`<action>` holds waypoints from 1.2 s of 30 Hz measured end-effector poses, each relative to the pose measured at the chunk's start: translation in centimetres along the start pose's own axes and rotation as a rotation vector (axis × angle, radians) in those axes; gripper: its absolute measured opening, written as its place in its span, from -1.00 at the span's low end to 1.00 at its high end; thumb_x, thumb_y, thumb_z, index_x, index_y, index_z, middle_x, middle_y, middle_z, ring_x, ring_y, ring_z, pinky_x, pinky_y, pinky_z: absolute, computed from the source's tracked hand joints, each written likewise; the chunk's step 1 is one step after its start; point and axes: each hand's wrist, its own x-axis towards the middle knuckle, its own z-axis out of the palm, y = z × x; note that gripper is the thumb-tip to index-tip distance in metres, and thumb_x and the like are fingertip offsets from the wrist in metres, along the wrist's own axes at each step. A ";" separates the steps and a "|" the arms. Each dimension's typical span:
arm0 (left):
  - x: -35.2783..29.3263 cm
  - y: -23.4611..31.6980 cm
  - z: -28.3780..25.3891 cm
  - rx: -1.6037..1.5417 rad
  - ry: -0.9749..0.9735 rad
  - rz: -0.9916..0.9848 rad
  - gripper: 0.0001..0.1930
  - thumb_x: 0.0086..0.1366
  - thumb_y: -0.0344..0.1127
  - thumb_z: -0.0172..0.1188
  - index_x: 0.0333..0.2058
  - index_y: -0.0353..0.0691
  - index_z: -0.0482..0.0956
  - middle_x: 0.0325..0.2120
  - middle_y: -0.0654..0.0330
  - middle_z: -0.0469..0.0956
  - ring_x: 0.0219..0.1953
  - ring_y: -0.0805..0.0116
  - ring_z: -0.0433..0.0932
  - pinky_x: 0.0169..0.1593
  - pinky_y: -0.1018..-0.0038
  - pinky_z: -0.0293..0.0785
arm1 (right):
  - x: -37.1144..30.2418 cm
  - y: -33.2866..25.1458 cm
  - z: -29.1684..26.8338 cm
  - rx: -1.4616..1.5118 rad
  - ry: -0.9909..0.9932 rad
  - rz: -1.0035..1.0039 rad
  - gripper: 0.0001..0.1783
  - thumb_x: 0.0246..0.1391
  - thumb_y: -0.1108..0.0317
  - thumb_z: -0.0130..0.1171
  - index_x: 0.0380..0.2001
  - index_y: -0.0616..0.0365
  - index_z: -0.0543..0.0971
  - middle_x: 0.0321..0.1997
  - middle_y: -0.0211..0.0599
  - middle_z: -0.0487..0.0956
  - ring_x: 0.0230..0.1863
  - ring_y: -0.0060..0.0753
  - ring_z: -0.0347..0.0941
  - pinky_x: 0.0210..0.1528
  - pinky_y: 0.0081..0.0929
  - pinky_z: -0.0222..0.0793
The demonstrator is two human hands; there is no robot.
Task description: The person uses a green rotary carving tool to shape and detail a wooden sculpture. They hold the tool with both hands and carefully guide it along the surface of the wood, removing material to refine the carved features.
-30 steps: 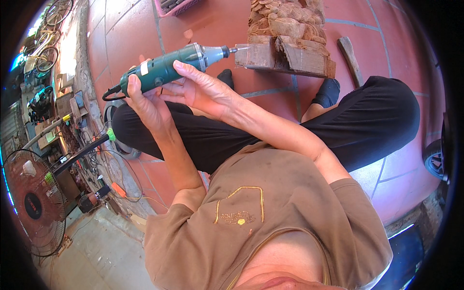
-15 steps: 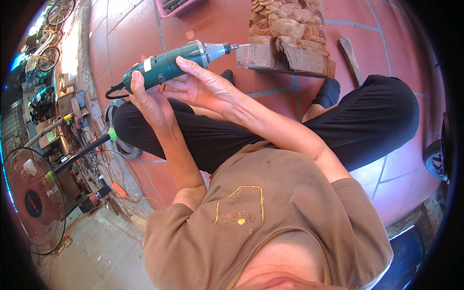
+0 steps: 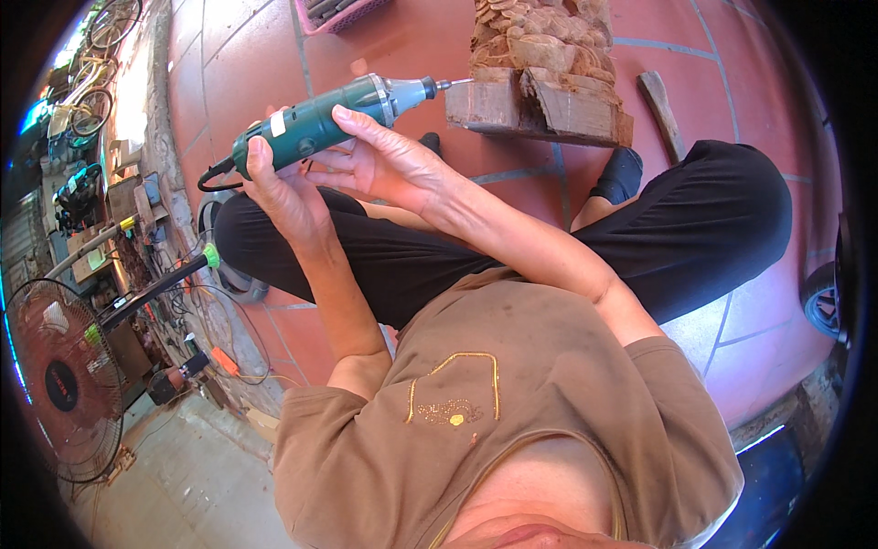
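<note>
A green rotary tool (image 3: 315, 123) with a grey nose lies across both my hands, off the floor. My left hand (image 3: 285, 188) is under its rear end near the black cord, with the thumb up against the casing. My right hand (image 3: 393, 165) supports the front part, thumb resting on the green body and the other fingers partly hidden beneath. A thin bit sticks out of the nose and points right. Just beyond its tip stands a carved wooden block (image 3: 558, 91), with rounded relief above and a flat, notched base; I cannot tell whether they touch.
Right of the carving, a wooden stick (image 3: 662, 114) lies on the red tiles. A pink basket (image 3: 352, 16) of dark pieces sits at the far edge. To the left are a fan (image 3: 64, 384), loose cables, tools and bicycles. My crossed legs (image 3: 695, 229) border the work.
</note>
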 end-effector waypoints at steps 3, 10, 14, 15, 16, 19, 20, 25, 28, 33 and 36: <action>-0.1 0.1 0.0 0.002 -0.009 0.002 -0.58 0.26 -0.09 0.12 -0.13 -0.39 0.45 -0.19 -0.01 0.52 -0.11 0.23 0.52 0.04 0.31 0.43 | 0.0 0.1 -0.1 -0.007 0.002 0.001 -0.49 0.09 0.14 0.28 0.04 0.13 0.43 0.05 -0.19 0.51 0.14 -0.26 0.40 0.22 -0.14 0.30; 0.0 0.0 -0.3 0.006 -0.006 -0.007 -0.59 0.25 -0.10 0.12 -0.13 -0.39 0.44 -0.20 -0.02 0.52 -0.11 0.23 0.53 0.04 0.31 0.44 | 0.0 0.3 -0.5 -0.018 -0.002 -0.010 -0.44 0.10 0.13 0.26 0.09 0.16 0.39 0.11 -0.13 0.48 0.17 -0.21 0.39 0.27 -0.09 0.27; 0.1 -0.1 -0.7 -0.006 -0.002 -0.015 -0.59 0.24 -0.12 0.14 -0.12 -0.37 0.44 -0.19 -0.03 0.53 -0.11 0.23 0.53 0.04 0.31 0.45 | -0.1 0.5 -0.2 -0.017 0.003 -0.008 -0.45 0.10 0.13 0.26 0.08 0.15 0.40 0.11 -0.14 0.48 0.18 -0.21 0.38 0.28 -0.07 0.26; 0.1 -0.1 -0.7 -0.005 -0.002 -0.017 -0.59 0.24 -0.12 0.14 -0.12 -0.37 0.44 -0.19 -0.04 0.53 -0.11 0.23 0.53 0.04 0.30 0.45 | -0.1 0.5 -0.2 -0.012 0.006 -0.003 -0.46 0.09 0.13 0.27 0.07 0.14 0.40 0.08 -0.18 0.49 0.16 -0.24 0.39 0.26 -0.09 0.28; 0.1 -0.1 -0.8 -0.004 -0.003 -0.020 -0.59 0.24 -0.12 0.14 -0.12 -0.37 0.43 -0.18 -0.04 0.53 -0.11 0.22 0.53 0.04 0.30 0.45 | -0.2 0.5 -0.2 -0.008 0.009 0.002 -0.48 0.09 0.14 0.28 0.06 0.12 0.41 0.05 -0.21 0.51 0.14 -0.26 0.41 0.24 -0.12 0.29; 0.1 -0.1 -0.9 -0.009 -0.005 -0.021 -0.60 0.23 -0.13 0.15 -0.12 -0.36 0.43 -0.18 -0.05 0.53 -0.12 0.22 0.54 0.04 0.30 0.46 | -0.3 0.5 0.0 -0.002 0.014 0.004 -0.49 0.09 0.15 0.28 0.05 0.11 0.42 0.02 -0.23 0.52 0.13 -0.27 0.42 0.22 -0.14 0.31; 0.1 0.0 -0.9 -0.012 -0.006 -0.020 -0.60 0.23 -0.13 0.16 -0.12 -0.36 0.43 -0.18 -0.06 0.53 -0.12 0.22 0.54 0.03 0.30 0.46 | -0.3 0.5 0.0 -0.002 0.015 0.003 -0.48 0.09 0.15 0.28 0.05 0.11 0.41 0.02 -0.22 0.52 0.13 -0.26 0.42 0.22 -0.14 0.32; -0.2 0.1 -0.7 -0.013 0.005 -0.013 -0.60 0.22 -0.14 0.16 -0.12 -0.36 0.44 -0.19 -0.05 0.54 -0.13 0.23 0.55 0.01 0.31 0.48 | -0.5 0.8 -0.1 0.001 0.006 -0.003 -0.50 0.10 0.16 0.26 0.06 0.12 0.41 0.09 -0.18 0.48 0.18 -0.21 0.38 0.26 -0.08 0.27; -0.3 0.3 -0.8 0.004 0.007 -0.004 -0.61 0.22 -0.15 0.16 -0.13 -0.36 0.44 -0.20 -0.05 0.54 -0.14 0.23 0.55 0.01 0.31 0.49 | -0.6 0.9 0.1 0.002 0.008 -0.001 -0.51 0.11 0.17 0.26 0.06 0.11 0.41 0.12 -0.17 0.47 0.21 -0.19 0.36 0.29 -0.06 0.25; -0.6 0.6 -0.8 0.005 0.020 -0.006 -0.61 0.21 -0.16 0.17 -0.13 -0.37 0.44 -0.21 -0.05 0.54 -0.15 0.23 0.56 -0.01 0.32 0.51 | -0.8 1.1 0.0 0.006 0.007 0.000 -0.51 0.11 0.16 0.26 0.06 0.10 0.41 0.13 -0.19 0.46 0.22 -0.19 0.34 0.29 -0.06 0.24; -0.5 0.6 -0.9 0.007 0.013 0.001 -0.61 0.20 -0.16 0.18 -0.13 -0.37 0.44 -0.21 -0.05 0.54 -0.16 0.23 0.57 -0.02 0.33 0.52 | -0.7 1.4 -0.1 0.019 0.012 0.001 -0.51 0.11 0.16 0.25 0.06 0.09 0.42 0.13 -0.20 0.46 0.23 -0.19 0.34 0.29 -0.05 0.23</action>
